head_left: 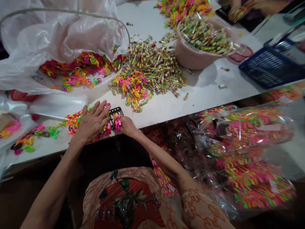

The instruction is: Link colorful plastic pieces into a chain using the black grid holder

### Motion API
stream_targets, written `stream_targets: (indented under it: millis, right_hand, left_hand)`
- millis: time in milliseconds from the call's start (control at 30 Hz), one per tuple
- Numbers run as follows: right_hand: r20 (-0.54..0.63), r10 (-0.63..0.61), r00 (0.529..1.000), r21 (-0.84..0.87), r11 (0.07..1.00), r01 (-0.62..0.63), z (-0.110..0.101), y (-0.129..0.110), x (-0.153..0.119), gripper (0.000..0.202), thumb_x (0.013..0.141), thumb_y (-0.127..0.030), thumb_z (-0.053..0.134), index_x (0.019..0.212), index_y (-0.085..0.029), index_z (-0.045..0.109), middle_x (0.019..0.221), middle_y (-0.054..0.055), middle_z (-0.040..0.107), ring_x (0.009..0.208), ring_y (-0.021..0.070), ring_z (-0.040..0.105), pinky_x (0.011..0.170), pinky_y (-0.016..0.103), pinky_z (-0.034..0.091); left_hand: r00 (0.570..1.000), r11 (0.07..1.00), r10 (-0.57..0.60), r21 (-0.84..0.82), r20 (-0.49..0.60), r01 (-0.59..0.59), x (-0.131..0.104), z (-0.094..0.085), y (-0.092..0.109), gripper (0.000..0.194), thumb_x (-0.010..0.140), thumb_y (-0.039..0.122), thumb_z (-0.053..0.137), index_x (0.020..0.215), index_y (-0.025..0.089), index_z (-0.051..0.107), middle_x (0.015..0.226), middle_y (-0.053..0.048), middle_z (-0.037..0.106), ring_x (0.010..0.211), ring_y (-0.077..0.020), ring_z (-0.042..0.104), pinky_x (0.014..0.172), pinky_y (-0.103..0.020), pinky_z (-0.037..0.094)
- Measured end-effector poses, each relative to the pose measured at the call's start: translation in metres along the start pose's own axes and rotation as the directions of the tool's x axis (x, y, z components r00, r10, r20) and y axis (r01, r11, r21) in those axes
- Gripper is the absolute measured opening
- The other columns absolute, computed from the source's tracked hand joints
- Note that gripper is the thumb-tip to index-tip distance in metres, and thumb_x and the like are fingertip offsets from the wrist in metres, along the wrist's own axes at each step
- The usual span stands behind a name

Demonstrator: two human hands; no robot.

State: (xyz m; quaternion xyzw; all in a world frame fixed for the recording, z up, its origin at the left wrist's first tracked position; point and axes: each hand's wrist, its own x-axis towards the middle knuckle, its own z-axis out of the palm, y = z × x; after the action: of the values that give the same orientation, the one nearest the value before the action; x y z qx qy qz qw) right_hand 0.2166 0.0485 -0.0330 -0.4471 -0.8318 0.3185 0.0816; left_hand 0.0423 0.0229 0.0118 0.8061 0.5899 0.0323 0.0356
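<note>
My left hand (93, 122) lies flat, fingers stretched, over a row of bright plastic toy pieces (72, 120) at the table's front edge. Beside it, the latticed end of a black plastic tray (116, 111) shows; the rest is hidden under the pieces and the hand. At this end my right hand (128, 126) pinches a small pink plastic piece (117, 123), with some yellow next to it. Just behind the tray is a loose heap of pink, orange and yellow plastic pieces (133, 84), against a larger pile of small clear-wrapped sticks or tubes (157, 65).
A pink basin (194, 58) full of wrapped sticks stands behind, near a blue basket (262, 66). At left, a hooped plastic bag (59, 35) holds more bright pieces. Filled clear bags (250, 127) lie below the table at right. Another person's hands (247, 8) work at upper right.
</note>
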Motion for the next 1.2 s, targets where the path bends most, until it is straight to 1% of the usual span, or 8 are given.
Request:
stream_targets:
  millis: [233,400,600,700,767,900,1033,1200]
  right_hand:
    - [0.06,-0.023,0.998,-0.108,0.994,0.03,-0.001,-0.012,0.003,0.02,0.086,-0.016,0.051,0.099,-0.014,0.065,0.111,0.013,0.064,0.091,0.0217,0.061,0.077,0.032,0.046]
    - [0.095,-0.018,0.995,-0.042,0.999,0.022,-0.005,-0.009,0.003,0.016,0.084,-0.013,0.052,0.09,-0.015,0.067,0.102,0.01,0.066,0.089,0.0209,0.062,0.076,0.029,0.045]
    - [0.205,0.042,0.978,-0.207,0.978,0.001,-0.008,-0.03,0.007,0.025,0.086,-0.01,0.045,0.101,-0.013,0.065,0.113,0.015,0.062,0.08,0.0205,0.063,0.066,0.03,0.044]
    - [0.106,-0.009,0.994,-0.056,0.998,0.015,-0.003,-0.02,0.009,0.018,0.082,-0.011,0.049,0.09,-0.015,0.065,0.102,0.011,0.065,0.079,0.0185,0.061,0.068,0.028,0.044]
    - [-0.032,-0.027,0.999,0.13,0.991,0.031,0.001,-0.004,0.008,0.012,0.08,-0.013,0.052,0.073,-0.016,0.061,0.083,0.005,0.064,0.074,0.0159,0.058,0.07,0.026,0.044]
    - [-0.286,0.101,0.953,0.382,0.924,0.017,0.01,0.021,0.002,0.027,0.077,-0.021,0.055,0.053,-0.02,0.043,0.059,-0.002,0.049,0.064,0.013,0.048,0.069,0.025,0.042]
    - [-0.307,0.228,0.924,0.551,0.834,-0.023,0.016,0.025,-0.005,0.021,0.071,-0.023,0.058,0.056,-0.02,0.044,0.062,-0.003,0.047,0.061,0.0114,0.047,0.061,0.024,0.04]
    - [-0.269,0.311,0.912,0.685,0.727,-0.046,0.019,0.029,-0.015,0.016,0.07,-0.027,0.058,0.059,-0.018,0.05,0.064,-0.002,0.05,0.061,0.0109,0.047,0.057,0.022,0.039]
  left_hand:
    - [1.0,1.0,-0.007,-0.02,-0.006,0.007,0.001,0.004,-0.002,0.054,0.098,0.043,0.018,0.146,0.026,0.036,0.156,-0.007,0.032,0.146,-0.025,0.024,0.115,-0.058,0.009]
    - [1.0,0.994,-0.003,-0.107,-0.01,0.002,0.0,0.003,-0.002,0.049,0.099,0.04,0.021,0.144,0.028,0.035,0.156,-0.004,0.033,0.146,-0.0239,0.023,0.116,-0.057,0.007]
    - [1.0,0.983,-0.012,-0.184,0.025,0.016,0.003,0.0,-0.001,0.049,0.097,0.046,0.028,0.142,0.028,0.036,0.156,-0.004,0.033,0.146,-0.0257,0.021,0.116,-0.058,0.003]
    - [1.0,0.98,-0.013,-0.197,0.012,0.015,0.002,-0.001,-0.002,0.049,0.097,0.046,0.028,0.141,0.028,0.037,0.157,-0.004,0.031,0.146,-0.0264,0.02,0.115,-0.06,0.003]
    - [1.0,0.979,-0.005,-0.204,0.005,0.006,0.001,0.0,-0.003,0.048,0.098,0.045,0.025,0.141,0.027,0.038,0.157,-0.004,0.032,0.146,-0.0263,0.021,0.115,-0.06,0.004]
    - [1.0,0.981,-0.003,-0.196,-0.02,-0.001,0.001,0.002,-0.003,0.048,0.098,0.043,0.023,0.14,0.026,0.039,0.155,-0.005,0.036,0.146,-0.0256,0.023,0.115,-0.059,0.007]
    - [0.998,0.984,-0.033,-0.176,-0.06,0.022,-0.001,-0.001,-0.004,0.045,0.097,0.043,0.027,0.137,0.028,0.042,0.152,-0.003,0.041,0.145,-0.024,0.026,0.116,-0.058,0.009]
    - [0.98,0.988,-0.079,-0.147,-0.181,0.052,-0.013,-0.015,0.003,0.032,0.094,0.034,0.037,0.118,0.027,0.058,0.141,-0.002,0.054,0.139,-0.0241,0.037,0.117,-0.056,0.014]
